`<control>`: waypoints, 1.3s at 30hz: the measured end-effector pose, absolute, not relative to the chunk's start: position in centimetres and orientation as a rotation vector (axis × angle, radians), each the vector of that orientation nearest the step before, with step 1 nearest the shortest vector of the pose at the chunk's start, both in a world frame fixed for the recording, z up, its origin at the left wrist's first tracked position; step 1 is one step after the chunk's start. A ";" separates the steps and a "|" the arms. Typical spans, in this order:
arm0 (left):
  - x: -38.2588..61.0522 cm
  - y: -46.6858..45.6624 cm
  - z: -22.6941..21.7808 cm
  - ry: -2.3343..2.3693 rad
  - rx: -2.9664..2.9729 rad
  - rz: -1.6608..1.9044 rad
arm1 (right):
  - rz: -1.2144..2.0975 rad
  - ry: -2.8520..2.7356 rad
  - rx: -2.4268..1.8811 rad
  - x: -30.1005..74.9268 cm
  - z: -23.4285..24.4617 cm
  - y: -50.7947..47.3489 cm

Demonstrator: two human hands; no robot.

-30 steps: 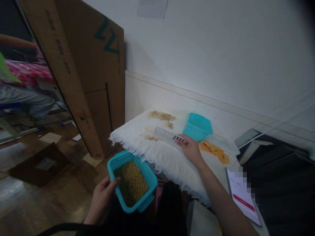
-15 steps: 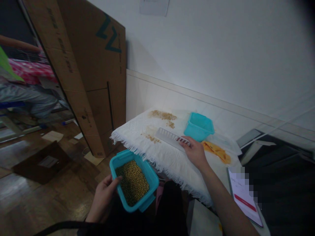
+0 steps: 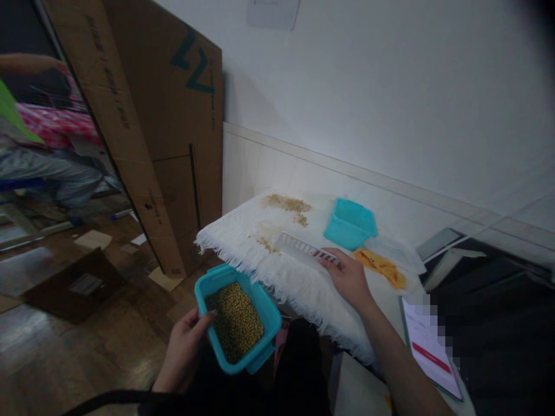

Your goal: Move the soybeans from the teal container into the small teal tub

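My left hand (image 3: 186,341) grips the rim of a turquoise plastic container (image 3: 272,323), thumb over its left edge. Round yellow beans (image 3: 237,318) and darker green ones fill part of this tub, held just below the table's fringed edge. In my right hand (image 3: 349,277) is a long, pale plastic strip with a row of slots (image 3: 297,245), lying low over the white cloth (image 3: 255,222). Close to the strip's far end is a small scatter of beans (image 3: 267,245). A larger spread of beans (image 3: 288,203) lies further back on the cloth.
A second turquoise container (image 3: 350,224) stands at the back, beside a yellow cloth (image 3: 380,267) and a clear plastic lid (image 3: 399,251). A tablet (image 3: 431,346) lies at right. A tall cardboard box (image 3: 173,127) rises at left; beyond it sits another person (image 3: 52,167).
My right hand has shifted slightly right and nearer to me, and the slotted strip has moved with it. The held container has barely moved.
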State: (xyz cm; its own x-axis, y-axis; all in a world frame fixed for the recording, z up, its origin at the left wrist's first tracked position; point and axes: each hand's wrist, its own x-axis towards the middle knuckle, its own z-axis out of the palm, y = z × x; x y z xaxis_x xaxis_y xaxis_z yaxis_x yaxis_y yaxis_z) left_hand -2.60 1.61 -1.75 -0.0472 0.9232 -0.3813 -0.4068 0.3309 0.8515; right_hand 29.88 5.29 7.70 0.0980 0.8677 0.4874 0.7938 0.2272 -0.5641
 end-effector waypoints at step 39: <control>-1.0 0.4 -0.4 1.025 0.596 1.156 | 0.209 -1.784 -1.531 29.0 8.6 2.9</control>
State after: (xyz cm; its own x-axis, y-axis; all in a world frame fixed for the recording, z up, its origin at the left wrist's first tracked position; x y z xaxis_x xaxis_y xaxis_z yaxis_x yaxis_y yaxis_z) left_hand -0.99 0.42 -0.44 0.0553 0.9374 -0.3438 -0.4538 0.3303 0.8276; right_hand 29.05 2.87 8.56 0.0097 0.9007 0.4344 0.7760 0.2672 -0.5713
